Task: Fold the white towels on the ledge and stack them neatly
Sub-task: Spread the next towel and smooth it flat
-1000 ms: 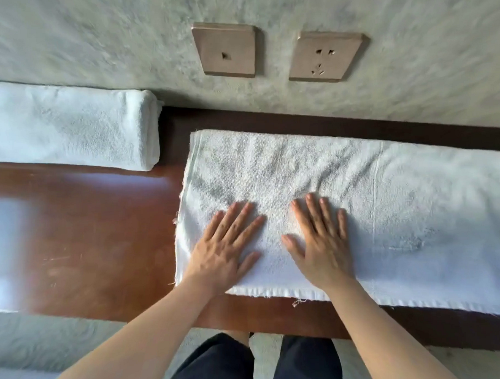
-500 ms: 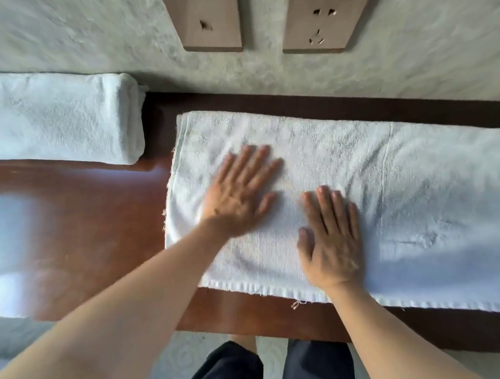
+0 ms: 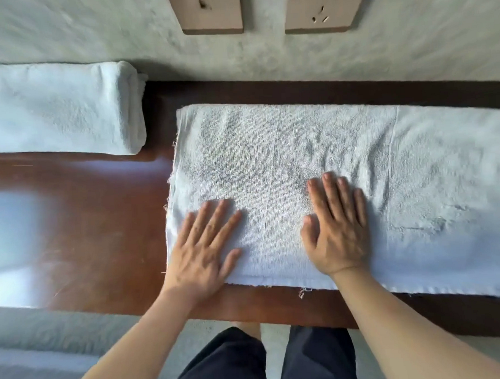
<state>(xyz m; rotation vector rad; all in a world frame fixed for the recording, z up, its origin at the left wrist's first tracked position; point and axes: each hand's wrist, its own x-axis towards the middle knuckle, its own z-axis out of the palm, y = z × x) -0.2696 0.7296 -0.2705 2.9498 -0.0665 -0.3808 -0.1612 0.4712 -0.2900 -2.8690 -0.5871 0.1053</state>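
A long white towel [image 3: 415, 188] lies flat on the brown wooden ledge [image 3: 101, 224], running off the right edge of view. My left hand [image 3: 201, 248] rests palm down on the towel's near left corner, fingers spread. Flat on the towel near its front edge, my right hand [image 3: 338, 228] presses down a little right of the left one. Neither hand grips anything. A folded white towel [image 3: 59, 109] lies at the back left against the wall.
The grey wall [image 3: 408, 47] rises right behind the ledge, with two tan socket plates [image 3: 211, 10] at the top. Glare covers the ledge's left end. My dark trousers [image 3: 230, 362] and the pale floor show below the ledge's front edge.
My left hand has slid back from the towel's middle to its near left corner. The right hand stayed near the front edge. The view has tilted down slightly.
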